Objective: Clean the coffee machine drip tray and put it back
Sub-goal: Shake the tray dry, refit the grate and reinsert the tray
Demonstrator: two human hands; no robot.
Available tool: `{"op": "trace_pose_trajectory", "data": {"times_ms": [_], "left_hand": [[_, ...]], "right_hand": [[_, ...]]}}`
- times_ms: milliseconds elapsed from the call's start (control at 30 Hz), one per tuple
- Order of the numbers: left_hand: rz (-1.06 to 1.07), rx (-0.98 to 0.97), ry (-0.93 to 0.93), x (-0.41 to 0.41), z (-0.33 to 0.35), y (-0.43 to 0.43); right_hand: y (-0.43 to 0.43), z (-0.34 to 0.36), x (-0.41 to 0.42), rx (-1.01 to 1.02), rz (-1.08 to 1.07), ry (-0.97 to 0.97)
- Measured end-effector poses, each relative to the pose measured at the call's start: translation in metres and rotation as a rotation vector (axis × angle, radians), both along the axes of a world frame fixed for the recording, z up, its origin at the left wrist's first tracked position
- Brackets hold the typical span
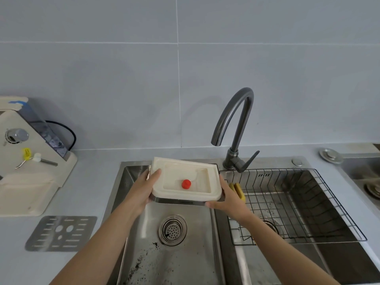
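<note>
Two hands (pixel 144 190) (pixel 228 200) hold drip tray (pixel 181 169) over sink (pixel 125 182), sponge (pixel 239 191) beside.

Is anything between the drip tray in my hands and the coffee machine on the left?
Nothing visible does. The left hand and right hand hold the cream plastic drip tray over the steel sink, right of the cream coffee machine. The perforated metal grate lies nearer you, off that path.
</note>
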State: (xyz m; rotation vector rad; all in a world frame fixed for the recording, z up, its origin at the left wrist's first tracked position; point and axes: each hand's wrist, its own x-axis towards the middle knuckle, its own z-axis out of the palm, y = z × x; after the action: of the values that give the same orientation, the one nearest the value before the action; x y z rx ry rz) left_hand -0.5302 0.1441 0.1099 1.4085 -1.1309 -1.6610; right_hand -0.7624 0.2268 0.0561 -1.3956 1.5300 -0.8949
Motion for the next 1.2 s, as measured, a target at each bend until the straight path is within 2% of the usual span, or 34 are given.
{"op": "trace_pose_trajectory", "data": {"times_ms": [200, 500, 967, 1200], "left_hand": [[-0.208, 0.013, -0.091, 0.018, -0.008, 0.009], [-0.446, 0.001, -0.173, 0.044, -0.02, 0.011], [-0.189, 0.059, -0.347, 0.032, -0.033, 0.009], [-0.129, 0.285, -0.4, 0.03, -0.053, 0.011]], "right_hand": [[0.0, -0.007, 0.005, 0.185, 0.031, -0.08], [0.005, -0.007, 0.016, 0.328, 0.047, -0.081], [-0.009, -0.014, 0.027, 0.568, -0.133, -0.039], [-0.013, -0.02, 0.036, 0.652, -0.238, 0.063]]}}
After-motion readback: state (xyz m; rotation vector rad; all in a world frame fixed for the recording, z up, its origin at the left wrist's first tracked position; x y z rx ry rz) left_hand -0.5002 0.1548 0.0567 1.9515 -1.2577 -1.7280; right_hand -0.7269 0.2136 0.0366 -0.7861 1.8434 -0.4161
